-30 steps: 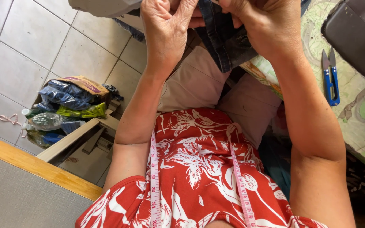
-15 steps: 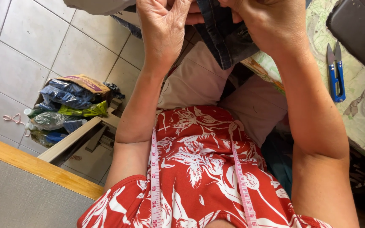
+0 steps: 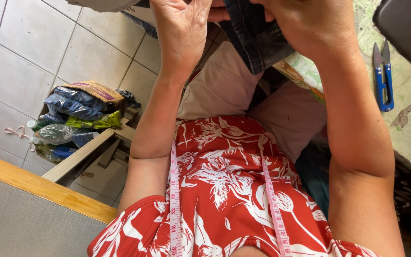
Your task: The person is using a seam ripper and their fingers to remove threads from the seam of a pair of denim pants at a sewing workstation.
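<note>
Both hands (image 3: 243, 24) grip dark denim cloth (image 3: 255, 38) w/ fingers.

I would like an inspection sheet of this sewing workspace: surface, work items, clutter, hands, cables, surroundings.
Surface: table at right under a patterned green cloth.
Work items: dark denim fabric held up between both hands; blue thread snips lying on the table; pink measuring tape hanging over the red floral dress.
Clutter: pile of plastic bags on the floor at left, with a brown packet on top.
Hands: left hand and right hand both grip the denim; fingers partly out of frame.
Cables: nothing seen.
Surroundings: grey tiled floor; wooden-edged panel at lower left; dark object at upper right.
</note>
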